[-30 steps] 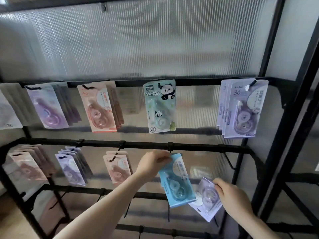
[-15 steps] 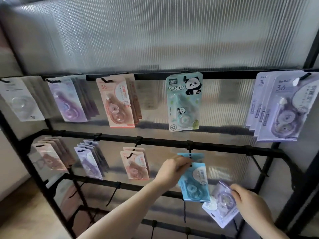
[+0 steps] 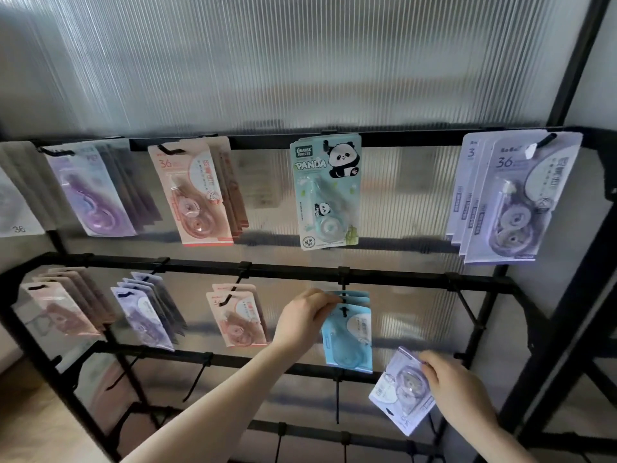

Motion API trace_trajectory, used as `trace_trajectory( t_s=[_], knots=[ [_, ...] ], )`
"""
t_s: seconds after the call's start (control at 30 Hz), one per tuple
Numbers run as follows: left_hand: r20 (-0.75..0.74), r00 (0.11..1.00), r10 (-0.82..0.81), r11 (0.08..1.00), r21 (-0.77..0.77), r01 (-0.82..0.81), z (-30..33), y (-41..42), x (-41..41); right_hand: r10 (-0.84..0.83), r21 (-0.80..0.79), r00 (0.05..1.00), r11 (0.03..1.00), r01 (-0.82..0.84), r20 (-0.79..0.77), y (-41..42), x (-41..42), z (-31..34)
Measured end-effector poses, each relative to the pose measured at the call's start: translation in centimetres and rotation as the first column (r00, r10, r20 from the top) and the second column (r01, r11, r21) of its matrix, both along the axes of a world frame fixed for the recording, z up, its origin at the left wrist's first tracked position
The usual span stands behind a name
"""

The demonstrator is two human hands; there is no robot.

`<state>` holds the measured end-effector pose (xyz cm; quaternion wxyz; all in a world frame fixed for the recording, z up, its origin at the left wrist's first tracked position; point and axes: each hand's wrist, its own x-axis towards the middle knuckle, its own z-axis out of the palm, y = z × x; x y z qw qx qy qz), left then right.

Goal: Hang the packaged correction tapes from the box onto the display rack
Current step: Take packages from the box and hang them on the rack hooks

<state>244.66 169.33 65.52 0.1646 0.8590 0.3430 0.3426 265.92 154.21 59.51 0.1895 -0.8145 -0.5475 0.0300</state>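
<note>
Head view: left hand (image 3: 305, 320) fingers pinch upright blue pack (image 3: 348, 335) on hook; right hand (image 3: 459, 394) grips tilted lilac pack (image 3: 400, 390).

ribbed translucent panel (image 3: 267, 61), wooden floor (image 3: 30, 426)

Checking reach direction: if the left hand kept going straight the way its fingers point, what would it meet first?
Probably the blue pack on its hook, which the left hand already pinches at the top; depth beyond is unclear.
</note>
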Motion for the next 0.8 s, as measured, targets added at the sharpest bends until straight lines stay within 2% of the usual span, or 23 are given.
trace_trajectory(
  t_s=[0.37,0.8],
  knots=[
    [-0.01,0.989,0.15,0.987,0.064,-0.149,0.4,-0.1,1.3,-0.047,0.086,0.997,0.995,0.053,-0.066,-2.1,0.5,0.9],
    [0.02,0.976,0.216,0.973,0.076,-0.217,0.7,-2.2,1.4,-0.084,0.119,0.986,0.988,0.102,-0.146,-4.1,1.6,1.2]
  ],
)
